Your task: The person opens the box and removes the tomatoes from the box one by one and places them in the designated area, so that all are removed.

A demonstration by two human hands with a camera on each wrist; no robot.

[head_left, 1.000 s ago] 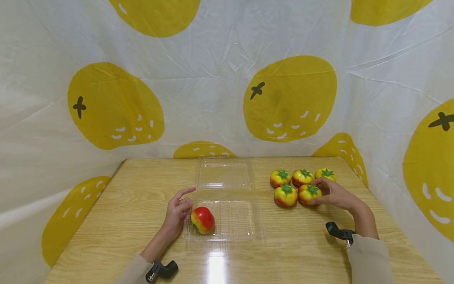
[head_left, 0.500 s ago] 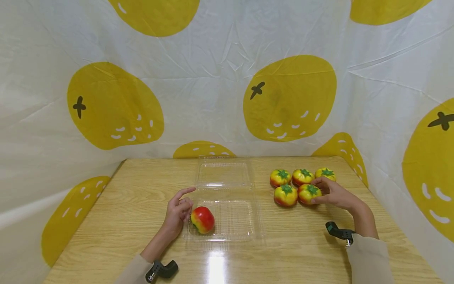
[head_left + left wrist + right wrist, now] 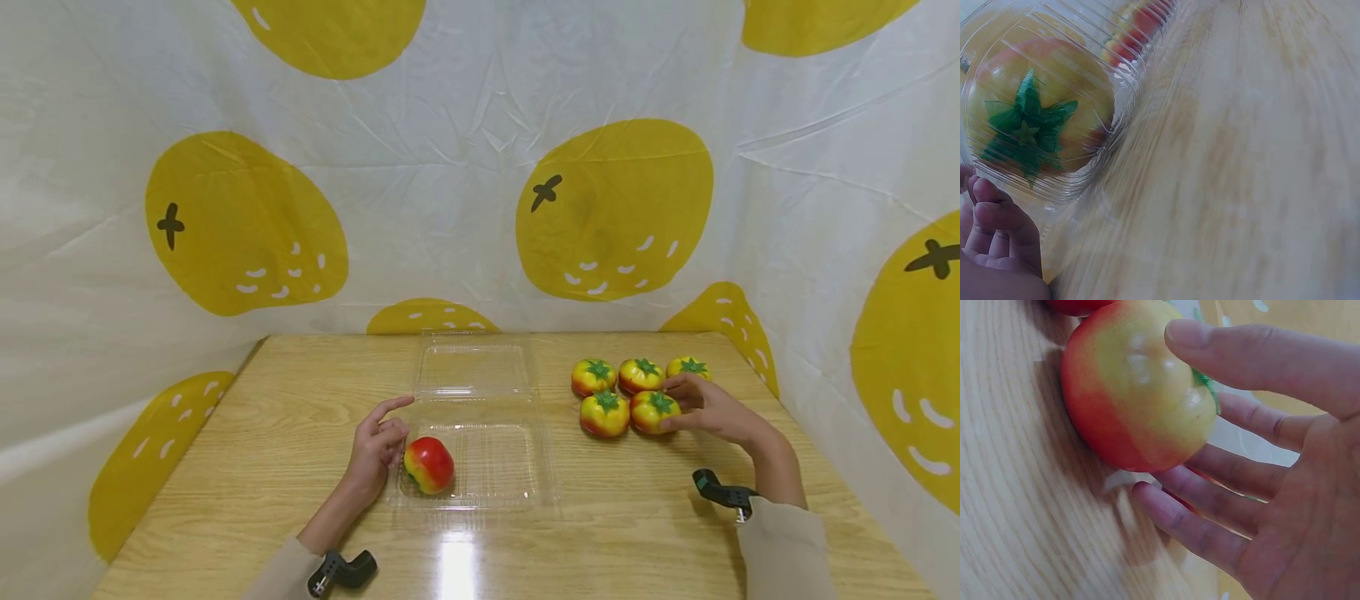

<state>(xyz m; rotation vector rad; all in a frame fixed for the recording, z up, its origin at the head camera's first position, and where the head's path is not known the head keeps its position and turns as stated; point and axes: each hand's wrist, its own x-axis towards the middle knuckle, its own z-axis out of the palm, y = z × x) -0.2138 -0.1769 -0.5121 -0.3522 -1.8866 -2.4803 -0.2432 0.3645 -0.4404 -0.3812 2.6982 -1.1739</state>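
A clear plastic clamshell container (image 3: 495,467) lies with its lid (image 3: 476,367) folded back. One red and yellow toy tomato (image 3: 429,465) lies on its side in its left part; the left wrist view shows its green leaf star (image 3: 1025,128) through the ribbed wall. My left hand (image 3: 372,450) pinches the container's left rim, index finger stretched out. At the right, my right hand (image 3: 712,412) is around the near-right toy tomato (image 3: 651,412) of a group. The thumb touches that tomato (image 3: 1129,387); the other fingers lie loosely beyond it, and their contact is unclear.
Several more toy tomatoes (image 3: 604,414) stand leaf-up close together in two rows beside the held-out right hand. Beneath everything is a wooden table (image 3: 300,392). A white curtain (image 3: 435,208) with yellow fruit prints hangs behind and at the sides.
My right hand and forearm have shifted very slightly to the right, while the tomatoes stay in place. The left hand and container have not visibly moved.
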